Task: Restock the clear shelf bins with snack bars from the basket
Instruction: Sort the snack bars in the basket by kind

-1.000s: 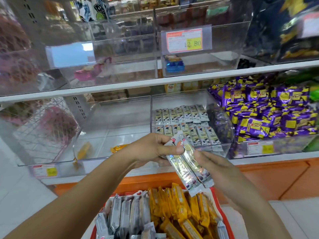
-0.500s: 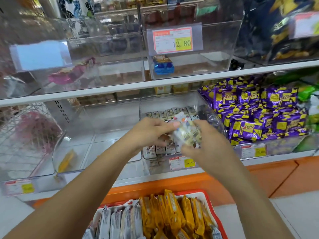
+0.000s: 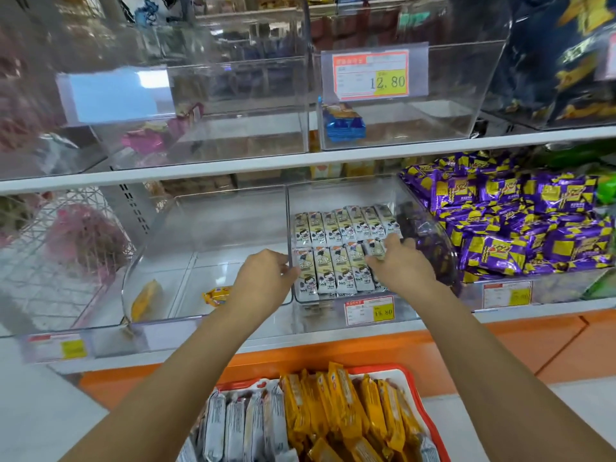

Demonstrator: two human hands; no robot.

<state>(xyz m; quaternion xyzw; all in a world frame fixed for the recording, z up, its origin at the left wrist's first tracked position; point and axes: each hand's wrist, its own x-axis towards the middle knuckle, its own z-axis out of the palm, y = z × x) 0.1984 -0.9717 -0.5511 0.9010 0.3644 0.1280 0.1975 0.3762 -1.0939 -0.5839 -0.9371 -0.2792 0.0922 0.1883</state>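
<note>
Now right hand (image 3: 401, 261) pinching silver bar (image 3: 375, 250) inside clear bin (image 3: 340, 195), left hand (image 3: 263, 281) at its wall, grip unclear.

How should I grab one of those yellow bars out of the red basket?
Probably from straight above. The yellow bars stand on edge, packed tight against each other in the red basket, so their flat sides are blocked. Pinch the upper edge that sticks up, thumb on one face, fingers on the other, and lift.

White bars (image 3: 335, 251), 2 rows, in clear bin (image 3: 320, 316).
</note>
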